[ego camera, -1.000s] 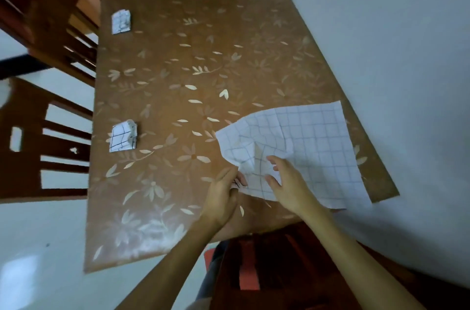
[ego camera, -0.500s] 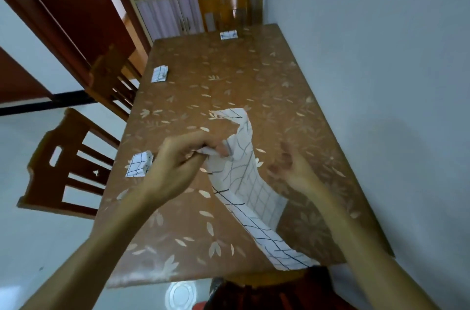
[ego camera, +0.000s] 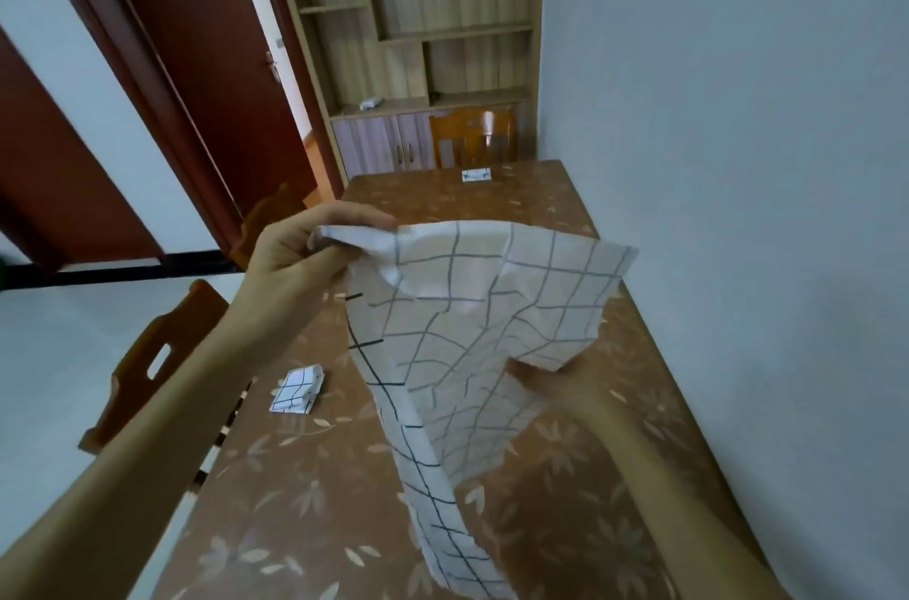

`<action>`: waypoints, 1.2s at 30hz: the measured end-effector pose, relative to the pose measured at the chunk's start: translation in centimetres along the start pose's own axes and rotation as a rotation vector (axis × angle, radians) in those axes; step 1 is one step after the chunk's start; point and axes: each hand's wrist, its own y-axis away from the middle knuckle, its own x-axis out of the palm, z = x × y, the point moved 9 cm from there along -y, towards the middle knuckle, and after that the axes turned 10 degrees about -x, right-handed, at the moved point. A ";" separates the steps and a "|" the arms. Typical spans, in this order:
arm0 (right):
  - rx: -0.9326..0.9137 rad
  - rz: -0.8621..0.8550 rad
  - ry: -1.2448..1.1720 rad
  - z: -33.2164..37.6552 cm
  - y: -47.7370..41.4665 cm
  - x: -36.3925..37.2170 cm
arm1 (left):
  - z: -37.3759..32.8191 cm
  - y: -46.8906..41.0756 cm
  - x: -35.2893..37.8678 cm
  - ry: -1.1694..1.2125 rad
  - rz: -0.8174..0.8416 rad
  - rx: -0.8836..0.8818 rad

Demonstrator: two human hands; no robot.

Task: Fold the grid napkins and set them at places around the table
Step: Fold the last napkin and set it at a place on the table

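- One long brown worktop [ego camera: 305,501] with a pale leaf pattern runs away from me, its right side against the wall.
- One white paper napkin with a dark grid [ego camera: 467,329], unfolded, hangs in the air above the worktop. Its long axis runs from the raised top edge down towards me, and the lower end droops towards the near end.
- My left hand [ego camera: 300,250] has its grip closed on the napkin's top-left corner, pinched between thumb and fingers.
- My right hand [ego camera: 556,385] meets the napkin's lower right edge. Its fingers sit behind the sheet, so I cannot tell its grip.
- Two small folded grid napkins lie on the worktop, well apart: the near folded napkin [ego camera: 296,390] by the left edge, the far folded napkin [ego camera: 476,175] at the far end.
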 end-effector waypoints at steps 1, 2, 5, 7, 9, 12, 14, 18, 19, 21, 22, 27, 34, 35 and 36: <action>-0.041 -0.024 -0.021 0.6 0.2 -0.3 | 0.6 0.1 -0.5 -0.016 -0.065 -0.022; -0.068 -0.038 0.001 1.2 0.5 -0.8 | 1.2 -0.1 -0.9 -0.016 -0.119 -0.061; -0.135 0.014 0.050 3.1 1.3 -1.6 | 3.6 -0.3 -1.7 -0.038 -0.286 -0.180; -0.182 0.022 0.115 4.6 2.0 -2.3 | 4.7 -0.2 -1.8 -0.055 -0.385 -0.227; -0.240 0.032 0.191 6.5 3.0 -3.0 | 5.7 -0.4 -1.8 -0.034 -0.446 -0.258; -0.265 0.080 0.253 8.7 5.2 -3.8 | 6.5 -1.2 -1.9 0.008 -0.517 -0.279; -0.297 0.064 0.275 9.5 6.1 -4.4 | 6.2 -1.7 -1.8 0.024 -0.563 -0.270; -0.333 -0.056 0.223 11.5 6.5 -5.1 | 4.1 -2.6 -0.8 0.014 -0.584 -0.221; -0.357 -0.137 0.186 11.7 6.3 -5.9 | 3.6 -2.8 -0.6 0.002 -0.570 -0.211; -0.422 -0.283 0.170 12.9 6.3 -7.2 | 2.9 -3.1 -0.4 0.034 -0.547 -0.187; -0.452 -0.348 0.126 13.4 6.3 -8.0 | 2.7 -3.2 -0.5 0.061 -0.538 -0.179; -0.544 -0.593 -0.010 15.5 6.9 -12.1 | 2.4 -3.4 -1.1 0.104 -0.499 -0.179; -0.583 -0.695 0.143 18.2 7.4 -13.7 | 0.5 -4.3 2.2 -0.060 -0.259 -0.074; -0.591 -0.696 0.176 18.6 7.6 -13.7 | 0.0 -4.2 2.8 -0.112 -0.243 -0.034; -0.600 -0.695 0.221 19.0 7.9 -13.6 | -0.6 -4.2 3.3 -0.161 -0.246 0.001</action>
